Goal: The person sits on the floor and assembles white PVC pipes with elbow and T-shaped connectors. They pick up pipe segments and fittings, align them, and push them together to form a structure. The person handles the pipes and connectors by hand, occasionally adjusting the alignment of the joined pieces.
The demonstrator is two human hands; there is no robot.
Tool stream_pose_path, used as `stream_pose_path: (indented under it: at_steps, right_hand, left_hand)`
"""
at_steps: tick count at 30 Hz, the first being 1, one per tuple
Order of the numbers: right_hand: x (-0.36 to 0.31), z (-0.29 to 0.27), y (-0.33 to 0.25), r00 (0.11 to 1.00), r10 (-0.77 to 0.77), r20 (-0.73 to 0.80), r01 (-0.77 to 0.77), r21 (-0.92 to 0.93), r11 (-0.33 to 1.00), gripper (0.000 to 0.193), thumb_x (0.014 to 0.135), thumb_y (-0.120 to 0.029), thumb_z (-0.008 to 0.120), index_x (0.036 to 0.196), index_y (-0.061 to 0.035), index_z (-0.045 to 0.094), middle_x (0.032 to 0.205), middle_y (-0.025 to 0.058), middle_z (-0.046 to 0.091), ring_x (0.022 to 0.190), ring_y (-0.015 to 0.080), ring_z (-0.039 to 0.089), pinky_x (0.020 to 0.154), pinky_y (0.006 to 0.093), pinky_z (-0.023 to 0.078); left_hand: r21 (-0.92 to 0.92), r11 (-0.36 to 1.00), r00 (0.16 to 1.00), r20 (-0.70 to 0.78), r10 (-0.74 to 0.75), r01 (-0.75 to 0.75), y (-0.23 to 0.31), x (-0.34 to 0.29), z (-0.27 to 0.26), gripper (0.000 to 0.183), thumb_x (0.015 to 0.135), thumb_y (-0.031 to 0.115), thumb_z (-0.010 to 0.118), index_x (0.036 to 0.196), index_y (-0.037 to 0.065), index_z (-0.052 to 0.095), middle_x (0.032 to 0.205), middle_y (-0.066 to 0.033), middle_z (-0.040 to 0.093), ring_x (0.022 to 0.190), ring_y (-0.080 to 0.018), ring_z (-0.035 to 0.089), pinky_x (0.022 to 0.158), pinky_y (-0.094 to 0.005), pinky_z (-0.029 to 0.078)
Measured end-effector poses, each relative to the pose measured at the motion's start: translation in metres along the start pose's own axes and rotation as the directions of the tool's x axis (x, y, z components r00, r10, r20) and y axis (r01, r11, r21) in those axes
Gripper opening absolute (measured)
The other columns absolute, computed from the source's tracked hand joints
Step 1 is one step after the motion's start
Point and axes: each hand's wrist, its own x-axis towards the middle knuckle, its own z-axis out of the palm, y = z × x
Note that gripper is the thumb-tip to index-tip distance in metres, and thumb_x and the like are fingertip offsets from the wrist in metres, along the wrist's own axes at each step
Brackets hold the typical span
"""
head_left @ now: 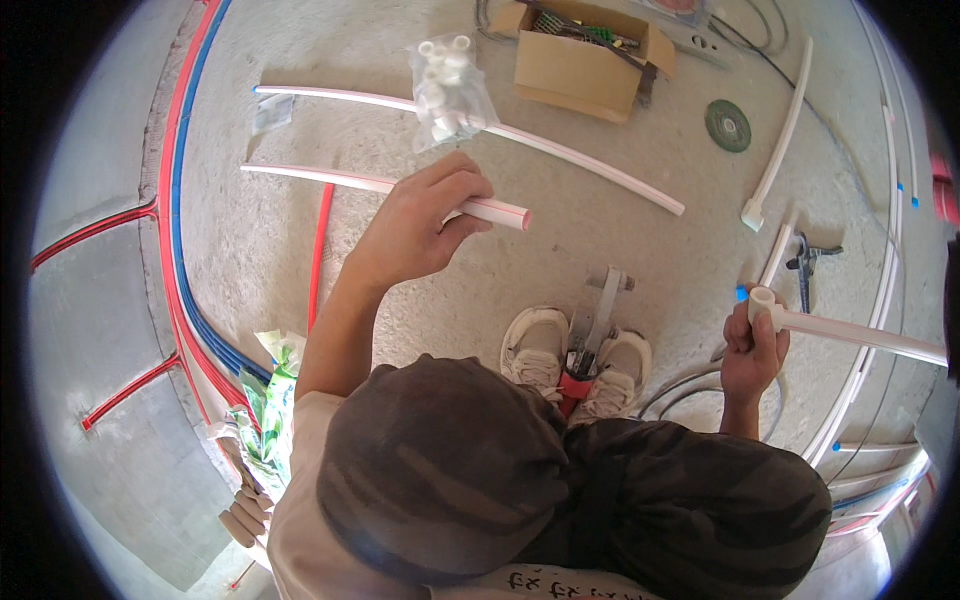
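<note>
My left hand (415, 225) is wrapped round a white plastic pipe with a red stripe (503, 213). One end of this pipe points right, and the rest runs off to the left above the floor. Lower on the right, my right hand (752, 358) grips a white tee fitting (764, 303), from which another white pipe (860, 336) extends to the right. The held pipe end and the fitting are well apart. Between my shoes (537, 350) stands a red-bodied tool (576, 386) with a flat metal upper part; its lower portion is hidden by my knees.
A clear bag of white fittings (446, 92) lies across a long white pipe (585, 157). Behind are a cardboard box (575, 75) and a green disc (728, 126). A black-handled cutter (806, 265) lies near my right hand. Red and blue lines (178, 200) run along the left.
</note>
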Motion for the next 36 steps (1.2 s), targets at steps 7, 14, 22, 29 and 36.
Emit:
stream_pose_path:
  at_steps: [7, 14, 22, 29, 36]
  right_hand:
    - [-0.013, -0.025, 0.015, 0.968, 0.249, 0.009, -0.237, -0.28, 0.93, 0.029, 0.098, -0.005, 0.062, 0.126, 0.0006, 0.059, 0.085, -0.0006, 0.053, 0.071, 0.0057, 0.046, 0.063, 0.0222, 0.037]
    - [-0.016, -0.03, 0.054, 0.868, 0.475, 0.147, -0.263, -0.676, 0.689, 0.03, 0.097, -0.013, 0.07, 0.124, -0.0038, 0.062, 0.103, 0.0023, 0.06, 0.097, 0.0138, 0.057, 0.086, 0.0286, 0.046]
    - [0.015, -0.009, 0.076, 0.802, 0.522, 0.291, -0.158, -0.739, 0.654, 0.034, 0.097, -0.016, 0.07, 0.126, -0.0017, 0.059, 0.109, 0.0102, 0.063, 0.104, 0.0198, 0.06, 0.091, 0.0343, 0.047]
    - [0.031, 0.01, 0.077, 0.792, 0.485, 0.369, -0.014, -0.785, 0.62, 0.029, 0.096, -0.013, 0.07, 0.121, -0.0027, 0.059, 0.105, 0.0162, 0.067, 0.099, 0.0288, 0.065, 0.087, 0.0392, 0.05]
    - [0.041, 0.018, 0.081, 0.744, 0.57, 0.349, -0.039, -0.829, 0.558, 0.035, 0.092, -0.015, 0.075, 0.121, -0.0037, 0.06, 0.105, 0.0181, 0.069, 0.097, 0.0336, 0.067, 0.085, 0.0424, 0.051]
  left_hand:
    - [0.259, 0.964, 0.97, 0.244, -0.011, -0.054, -0.003, 0.009, 0.026, 0.031, 0.085, 0.01, 0.079, 0.109, 0.006, 0.06, 0.096, -0.0133, 0.06, 0.084, -0.0358, 0.063, 0.071, -0.0445, 0.051]
    - [0.224, 0.974, 0.91, 0.406, -0.083, -0.011, -0.014, -0.008, 0.102, 0.018, 0.099, 0.023, 0.064, 0.106, 0.008, 0.056, 0.091, -0.0139, 0.061, 0.085, -0.039, 0.065, 0.073, -0.0486, 0.052]
    - [0.177, 0.983, 0.864, 0.486, -0.128, 0.046, -0.031, -0.022, 0.134, 0.022, 0.102, 0.027, 0.061, 0.101, 0.006, 0.055, 0.091, -0.0165, 0.062, 0.086, -0.0424, 0.063, 0.071, -0.0522, 0.048]
    - [0.218, 0.972, 0.835, 0.516, -0.191, 0.088, -0.034, -0.012, 0.137, 0.025, 0.101, 0.032, 0.062, 0.098, 0.008, 0.056, 0.085, -0.0156, 0.063, 0.082, -0.0413, 0.065, 0.068, -0.052, 0.048]
    - [0.231, 0.969, 0.836, 0.513, -0.196, 0.086, -0.031, -0.001, 0.128, 0.032, 0.1, 0.037, 0.061, 0.093, 0.006, 0.061, 0.086, -0.0146, 0.068, 0.08, -0.0385, 0.068, 0.067, -0.0507, 0.051]
